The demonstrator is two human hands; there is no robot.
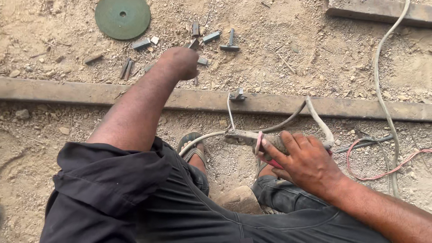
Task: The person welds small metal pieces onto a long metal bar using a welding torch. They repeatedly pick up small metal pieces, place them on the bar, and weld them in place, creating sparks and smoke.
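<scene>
Down by my knees, right hand [306, 164] clamps welding holder [265, 150]; rigid, weighty, I grip insulated handle. Left hand [180, 60] reaches small steel offcuts [211, 37] beyond rail [90, 92]; closure hidden, can't tell.

I logged: long steel bar [315, 107], matt, rust-brown; short metal offcuts [211, 37], dull grey; cutting disc [122, 18], matt green, grainy; welding holder [265, 153], red plastic grip, scuffed metal head; cable [382, 85], grimy rubber; ground [288, 54], rough sandy dirt; trousers [180, 211], dark cloth.
</scene>
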